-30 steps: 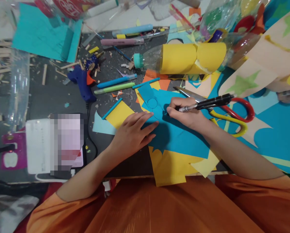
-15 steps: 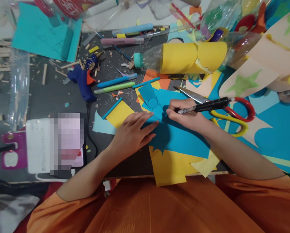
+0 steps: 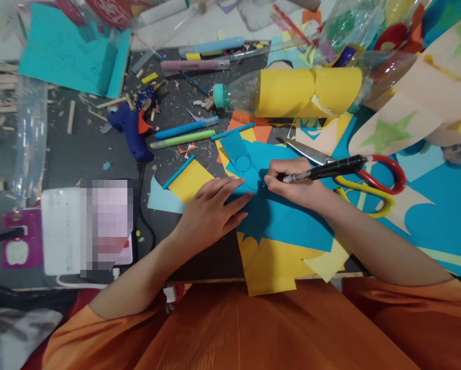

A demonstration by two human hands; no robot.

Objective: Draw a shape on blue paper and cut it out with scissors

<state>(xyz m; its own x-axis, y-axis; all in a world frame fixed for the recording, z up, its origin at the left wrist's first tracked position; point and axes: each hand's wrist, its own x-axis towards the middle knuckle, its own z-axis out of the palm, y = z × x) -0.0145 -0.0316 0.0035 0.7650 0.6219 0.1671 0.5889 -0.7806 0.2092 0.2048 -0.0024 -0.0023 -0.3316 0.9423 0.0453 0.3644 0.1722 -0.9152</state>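
Note:
My left hand (image 3: 210,208) lies flat with fingers stretched out on the left edge of a blue paper sheet (image 3: 288,218), pressing it onto the dark table. My right hand (image 3: 295,180) is closed round a black pen (image 3: 326,168), its tip down on the blue sheet just right of a drawn circle (image 3: 243,163). Yellow paper (image 3: 272,264) lies under the blue sheet and hangs over the table's front edge.
Red-and-yellow scissors (image 3: 353,172) lie right behind the pen. A plastic bottle wrapped in yellow paper (image 3: 292,92) lies further back. A blue glue gun (image 3: 132,128), coloured pens (image 3: 184,134), paper scraps and a white box (image 3: 60,231) crowd the left side.
My right hand with the pen has shifted slightly left along the blue sheet. The left hand has stayed in place.

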